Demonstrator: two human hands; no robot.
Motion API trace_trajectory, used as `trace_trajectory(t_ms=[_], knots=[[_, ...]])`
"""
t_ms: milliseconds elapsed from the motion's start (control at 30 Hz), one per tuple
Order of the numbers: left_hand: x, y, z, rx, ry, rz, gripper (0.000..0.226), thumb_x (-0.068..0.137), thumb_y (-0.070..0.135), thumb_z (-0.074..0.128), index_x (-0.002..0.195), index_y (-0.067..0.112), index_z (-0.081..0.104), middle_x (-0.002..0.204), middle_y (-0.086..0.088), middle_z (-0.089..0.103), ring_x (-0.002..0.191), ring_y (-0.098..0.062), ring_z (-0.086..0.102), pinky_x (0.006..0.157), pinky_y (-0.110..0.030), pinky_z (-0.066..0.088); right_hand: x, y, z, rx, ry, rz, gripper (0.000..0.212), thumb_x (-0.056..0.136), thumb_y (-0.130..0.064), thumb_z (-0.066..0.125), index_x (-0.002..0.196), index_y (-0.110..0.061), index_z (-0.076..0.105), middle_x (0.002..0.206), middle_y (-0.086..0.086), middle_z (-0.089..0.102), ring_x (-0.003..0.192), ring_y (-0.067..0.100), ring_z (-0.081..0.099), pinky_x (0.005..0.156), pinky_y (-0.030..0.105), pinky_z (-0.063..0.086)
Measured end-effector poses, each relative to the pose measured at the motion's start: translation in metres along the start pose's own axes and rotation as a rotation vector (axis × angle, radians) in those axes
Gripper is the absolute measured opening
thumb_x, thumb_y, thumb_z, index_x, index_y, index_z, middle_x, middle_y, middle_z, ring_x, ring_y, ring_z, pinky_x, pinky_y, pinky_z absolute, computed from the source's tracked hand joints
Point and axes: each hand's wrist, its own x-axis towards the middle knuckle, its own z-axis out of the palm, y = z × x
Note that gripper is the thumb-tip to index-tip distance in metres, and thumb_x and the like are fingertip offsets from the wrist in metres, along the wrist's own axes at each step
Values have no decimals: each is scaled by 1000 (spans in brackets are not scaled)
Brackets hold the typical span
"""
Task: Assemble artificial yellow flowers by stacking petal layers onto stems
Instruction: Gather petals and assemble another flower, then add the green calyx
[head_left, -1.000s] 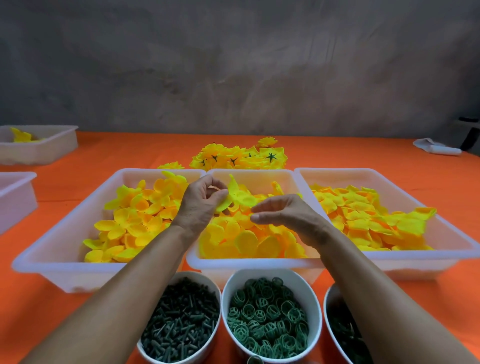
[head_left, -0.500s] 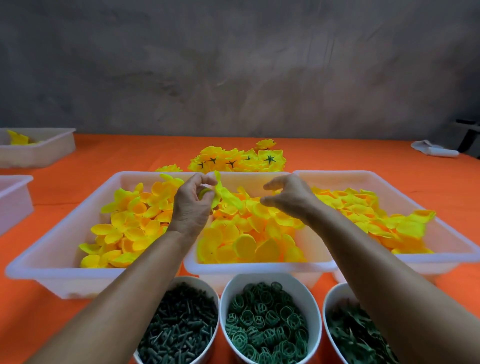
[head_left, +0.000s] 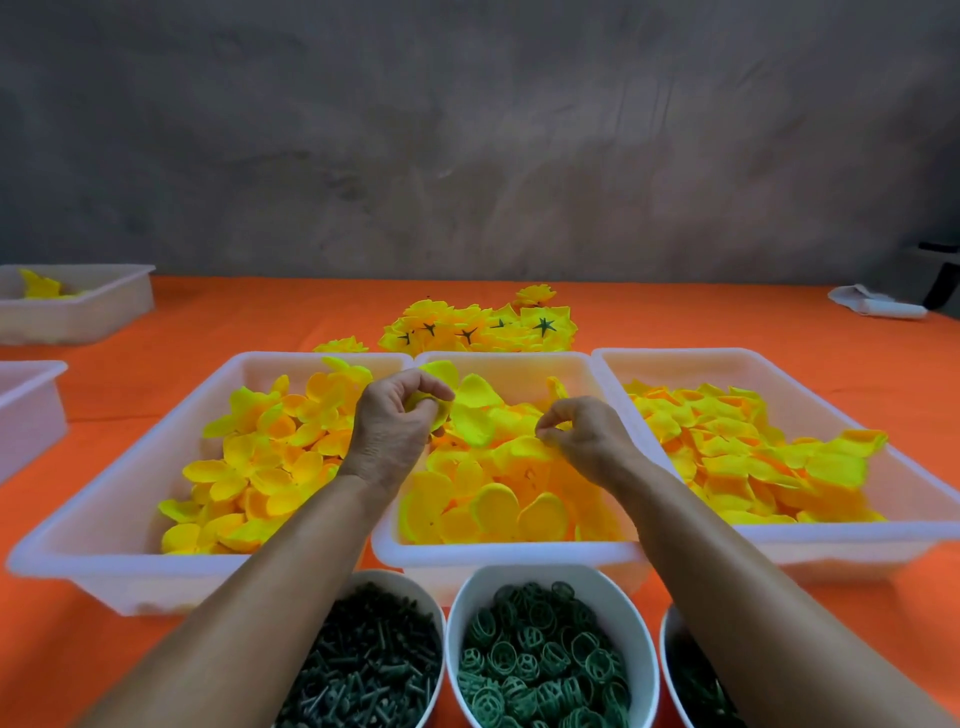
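Observation:
My left hand (head_left: 395, 426) is closed on a part-built yellow flower (head_left: 470, 410), whose petals fan out to the right above the middle tray (head_left: 509, 558). Over the same tray, my right hand (head_left: 587, 441) pinches a yellow petal layer (head_left: 524, 452) lying on the pile. Loose yellow petal layers fill the left tray (head_left: 114, 566) and the right tray (head_left: 852, 545). At the near edge stand a white bowl of dark green stems (head_left: 374, 660), a bowl of green rings (head_left: 545, 665) and a third bowl (head_left: 691, 675), partly hidden by my right forearm.
A heap of finished yellow flowers (head_left: 483, 327) lies behind the trays on the orange table (head_left: 208, 322). Two more white trays (head_left: 78, 306) sit at the far left, one with a few petals. A white rolled object (head_left: 878, 306) lies at the far right.
My right hand dropped from the right rim down onto the middle tray's pile and pinched a petal layer. My left hand stayed put with its flower.

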Motion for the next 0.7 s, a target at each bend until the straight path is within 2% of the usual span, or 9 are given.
trace_trajectory(t_ms=[100, 200, 300, 400, 467, 567, 600, 667, 700], knots=[[0, 0, 0, -8, -10, -3, 24, 85, -11, 50, 79, 4, 66, 72, -9, 62, 57, -17, 55, 45, -16, 44, -1, 0, 0, 62, -58, 4, 21, 78, -9, 71, 98, -14, 69, 93, 0, 59, 88, 17, 54, 66, 22, 38], [0, 0, 0, -4, -14, -3, 22, 86, -10, 50, 80, 4, 66, 71, -6, 63, 56, -15, 56, 46, -16, 45, 1, 3, -1, 171, -94, 50, 36, 71, 6, 71, 100, -14, 70, 81, -4, 57, 79, 15, 55, 51, 19, 40], [-1, 2, 0, -15, -23, 1, 23, 85, -11, 50, 79, 3, 66, 71, -7, 62, 56, -12, 55, 46, -15, 45, 4, 6, 0, 426, 51, 79, 30, 73, 8, 71, 98, -7, 71, 81, 3, 65, 70, 14, 57, 50, 18, 41], [-2, 5, 1, -49, -81, -17, 28, 83, -14, 48, 74, 5, 66, 69, -5, 60, 50, -4, 56, 45, -14, 44, 5, 4, -4, 805, 194, 81, 18, 79, 6, 67, 95, -2, 69, 78, 8, 66, 68, 19, 59, 61, 25, 48], [-3, 5, 1, -41, -188, -29, 33, 83, -15, 47, 73, 10, 66, 70, -5, 60, 49, -2, 55, 48, -15, 44, 5, 3, -6, 905, 244, 73, 10, 82, 3, 66, 91, 0, 68, 76, 8, 66, 69, 20, 59, 65, 30, 48], [-3, 0, 2, 61, -359, -36, 36, 82, -14, 49, 78, 17, 67, 78, -5, 63, 66, -12, 53, 62, -24, 44, 4, 0, -7, 965, 279, 43, 12, 84, -3, 67, 92, 7, 68, 64, 2, 67, 58, 13, 61, 52, 22, 48], [-2, -2, 1, 98, -403, -38, 36, 81, -12, 50, 78, 19, 68, 80, -5, 64, 70, -15, 52, 66, -28, 43, 4, -1, -7, 966, 273, 29, 12, 85, -4, 66, 92, 7, 68, 65, 4, 67, 59, 13, 62, 53, 23, 49], [-2, -3, 1, 167, -459, -44, 35, 80, -10, 52, 76, 21, 70, 78, 0, 66, 69, -14, 51, 66, -28, 42, 3, -4, -5, 955, 233, 5, 13, 87, -5, 63, 90, 7, 66, 81, 23, 68, 72, 23, 60, 66, 39, 53], [-2, -3, 1, 200, -478, -45, 35, 79, -8, 54, 75, 22, 71, 73, 7, 65, 63, -8, 51, 63, -23, 42, 3, -4, -4, 956, 210, -6, 15, 88, -5, 62, 91, 9, 65, 89, 31, 66, 78, 27, 58, 74, 48, 51]])
